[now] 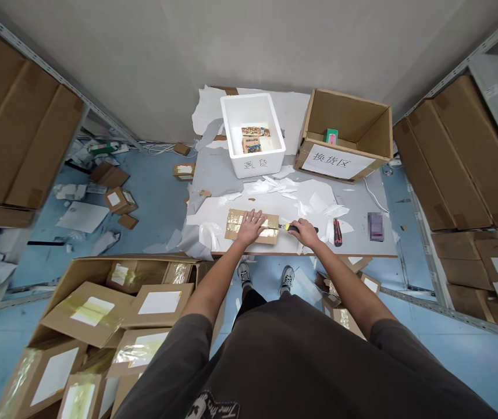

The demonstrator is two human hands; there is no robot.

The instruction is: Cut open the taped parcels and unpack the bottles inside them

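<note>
A small taped cardboard box [233, 225] lies flat near the front edge of the table. My left hand [251, 226] rests on top of it, fingers stretched out and spread. In my right hand [305, 233] is a box cutter [293, 228] with a black and yellow handle, my fingers wrapped round it. Its blade end points left and reaches the right end of the box. To the right of that hand lies a red and black tool [337, 232], apart from it.
At the table's back stand a white foam box [253, 166] with small packages inside and an open cardboard carton [347, 158] holding a green item. Paper scraps [270, 185] litter the table [362, 201]. A large carton [133, 259] of parcels stands front left; shelves flank both sides.
</note>
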